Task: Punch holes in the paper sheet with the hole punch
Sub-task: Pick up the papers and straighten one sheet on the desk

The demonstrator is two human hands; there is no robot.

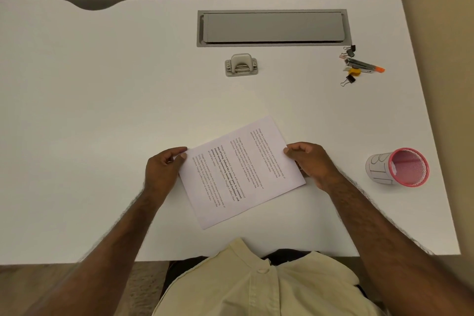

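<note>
A printed paper sheet [241, 172] lies turned at an angle on the white desk [102, 110], close to the front edge. My left hand [164, 169] pinches its left corner between thumb and fingers. My right hand [310, 161] grips its right edge, with fingers curled over the paper. A grey hole punch [241, 65] stands farther back at the desk's middle, well apart from both hands and the sheet.
A grey cable hatch [273, 28] is set into the desk behind the punch. Binder clips, a stapler and an orange-tipped item [359, 67] lie at the back right. A pink mesh pen cup [400, 167] lies on its side at the right.
</note>
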